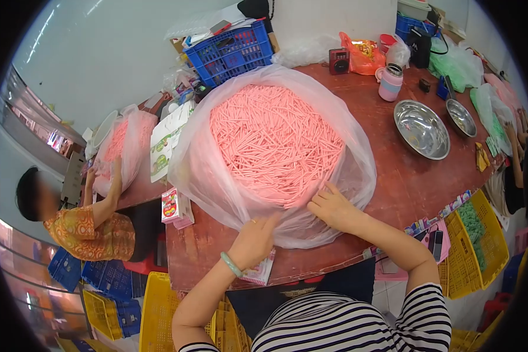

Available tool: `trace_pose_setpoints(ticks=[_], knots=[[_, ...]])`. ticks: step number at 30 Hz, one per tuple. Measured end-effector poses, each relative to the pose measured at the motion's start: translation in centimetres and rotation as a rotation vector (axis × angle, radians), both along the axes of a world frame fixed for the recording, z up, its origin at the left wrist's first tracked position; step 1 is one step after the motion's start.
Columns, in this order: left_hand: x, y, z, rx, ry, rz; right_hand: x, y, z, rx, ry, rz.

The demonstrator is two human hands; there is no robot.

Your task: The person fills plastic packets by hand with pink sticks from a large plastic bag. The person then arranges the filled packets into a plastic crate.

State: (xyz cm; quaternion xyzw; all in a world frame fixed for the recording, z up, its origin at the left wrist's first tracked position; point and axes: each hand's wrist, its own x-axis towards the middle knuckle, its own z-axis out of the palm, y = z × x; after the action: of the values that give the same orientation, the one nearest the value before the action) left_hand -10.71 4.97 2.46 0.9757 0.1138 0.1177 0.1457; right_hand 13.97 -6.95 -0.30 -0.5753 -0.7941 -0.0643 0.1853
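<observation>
A large clear plastic bag, opened wide, is full of thin pink sticks and stands on the red table. My right hand is at the bag's near right rim, its fingers bent against the plastic beside the sticks. My left hand, with a green bangle on the wrist, is at the near left side of the bag; its fingers are blurred, and what they hold cannot be made out. Printed packets lie partly under my left hand, and a stack of printed cards is at the table's left edge.
A blue basket stands behind the bag. To the right are a pink bottle, a radio and steel bowls. A person at left handles another bag of pink sticks. Yellow crates flank the table.
</observation>
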Motion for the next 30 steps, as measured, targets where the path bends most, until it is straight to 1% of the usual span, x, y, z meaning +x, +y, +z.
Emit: trace_pose_setpoints(ticks=[1, 2, 4, 5, 7, 11, 13, 16, 20, 22, 23, 25, 27, 29, 30], knots=[[0.2, 0.3, -0.1, -0.014, -0.066, 0.047, -0.1, 0.1, -0.2, 0.002, -0.008, 0.007], [0.3, 0.8, -0.2, -0.015, -0.065, 0.056, -0.1, 0.2, -0.3, 0.004, -0.016, 0.014], [0.3, 1.6, -0.2, 0.156, 0.169, -0.011, -0.1, 0.3, -0.4, 0.005, 0.01, 0.006], [0.3, 2.0, 0.0, 0.155, 0.172, -0.007, -0.2, 0.2, -0.4, 0.007, 0.036, -0.012], [0.2, 2.6, 0.6, 0.343, 0.074, -0.049, -0.6, -0.3, -0.4, 0.025, 0.068, -0.037], [-0.5, 4.3, -0.2, 0.29, 0.047, -0.042, -0.1, -0.2, -1.6, 0.055, 0.181, -0.051], [-0.7, 4.9, -0.6, 0.243, 0.088, 0.063, -0.3, 0.0, -1.6, 0.068, 0.191, -0.044], [-1.2, 5.7, -1.1, 0.282, 0.12, 0.086, -0.4, 0.4, -2.0, 0.086, 0.223, -0.047], [-1.5, 5.5, -1.0, 0.306, 0.112, 0.029, -0.4, 0.4, -3.0, 0.102, 0.229, -0.048], [-1.7, 5.5, -0.6, 0.377, -0.093, 0.017, -0.3, 0.2, -3.1, 0.095, 0.234, -0.062], [-1.9, 5.6, -1.0, 0.372, -0.094, 0.018, -0.3, 0.2, -3.1, 0.092, 0.237, -0.071], [-2.5, 5.5, -1.7, 0.317, 0.037, 0.061, -0.6, 0.3, -2.7, 0.098, 0.245, -0.061], [-2.4, 5.6, -1.8, 0.295, 0.049, 0.072, -0.5, 0.2, -2.6, 0.107, 0.245, -0.054], [-2.3, 5.6, -1.5, 0.275, 0.061, 0.083, -0.2, 0.0, -2.8, 0.026, 0.213, -0.022], [-2.3, 5.5, -1.1, 0.287, 0.05, 0.052, -0.2, -0.1, -2.8, 0.024, 0.209, -0.024]])
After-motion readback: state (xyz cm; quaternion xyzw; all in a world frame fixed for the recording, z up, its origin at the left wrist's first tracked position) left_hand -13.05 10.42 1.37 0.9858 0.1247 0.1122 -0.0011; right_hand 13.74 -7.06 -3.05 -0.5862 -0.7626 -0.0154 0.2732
